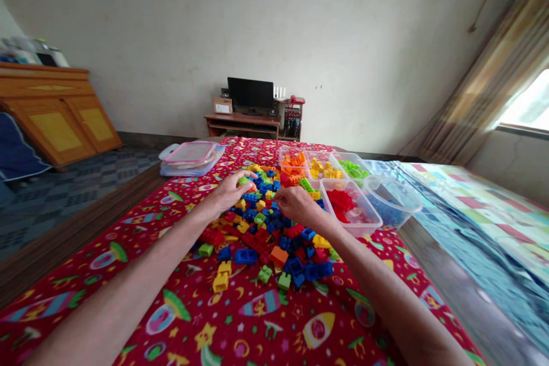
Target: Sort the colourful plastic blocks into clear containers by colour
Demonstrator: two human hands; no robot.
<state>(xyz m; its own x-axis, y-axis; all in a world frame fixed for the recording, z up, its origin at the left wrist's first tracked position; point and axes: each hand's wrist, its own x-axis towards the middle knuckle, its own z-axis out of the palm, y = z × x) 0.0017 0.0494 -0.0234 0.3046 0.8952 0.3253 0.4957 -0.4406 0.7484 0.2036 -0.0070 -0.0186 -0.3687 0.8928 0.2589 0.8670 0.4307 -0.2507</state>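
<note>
- Possible fault: the brick pile (268, 222) may scatter under a sideways brush of the wrist, being loosely heaped.
- Left hand (229, 193): fingers parted about a green brick (243, 181), lying between them; clamping cannot be told.
- Right hand (297, 205): fingers curled over the pile; any grip hidden.

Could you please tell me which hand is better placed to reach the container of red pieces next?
Probably the right hand: it is nearer the container of red pieces, while the left hand sits farther left.
</note>
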